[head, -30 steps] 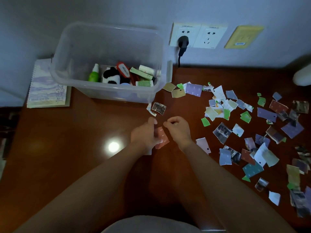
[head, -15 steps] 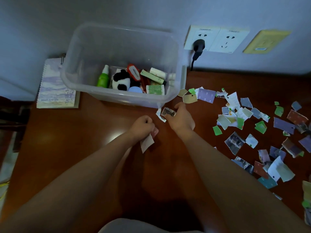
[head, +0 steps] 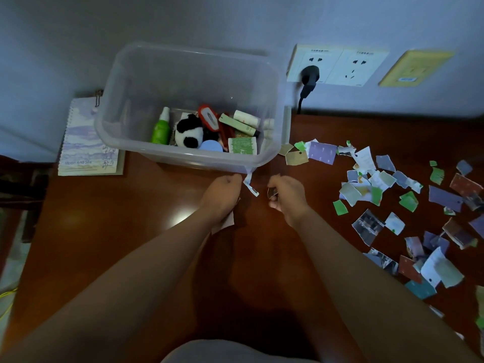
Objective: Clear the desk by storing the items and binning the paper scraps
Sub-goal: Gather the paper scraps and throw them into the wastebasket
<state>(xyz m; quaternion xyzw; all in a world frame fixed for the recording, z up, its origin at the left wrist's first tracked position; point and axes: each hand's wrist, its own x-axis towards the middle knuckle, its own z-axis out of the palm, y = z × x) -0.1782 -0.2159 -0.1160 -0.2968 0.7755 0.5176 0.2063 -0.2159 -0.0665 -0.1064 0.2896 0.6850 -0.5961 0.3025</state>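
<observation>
Scraps (head: 392, 195) mostly not yet binned: a large scatter is seen across the right half of the desk (head: 131, 244), with a few more at the box corner. Left hand (head: 222, 197) is curled round a pinkish scrap (head: 226, 224) that pokes out beneath it. Right hand (head: 286, 199) is pinching a small scrap (head: 272, 193). White strip (head: 250, 185) lies between the hands; contact cannot be told. Storing is judged largely done: bottle (head: 161, 127), panda toy (head: 188, 132) and other small items are held in the clear box (head: 183, 160). Notebook (head: 86, 142) is left beside the box. No bin is seen. Desk is dark glossy wood, backed by a grey wall (head: 78, 48) with a double socket (head: 337, 65), one plug (head: 309, 74) fitted, and a yellow plate (head: 413, 68).
</observation>
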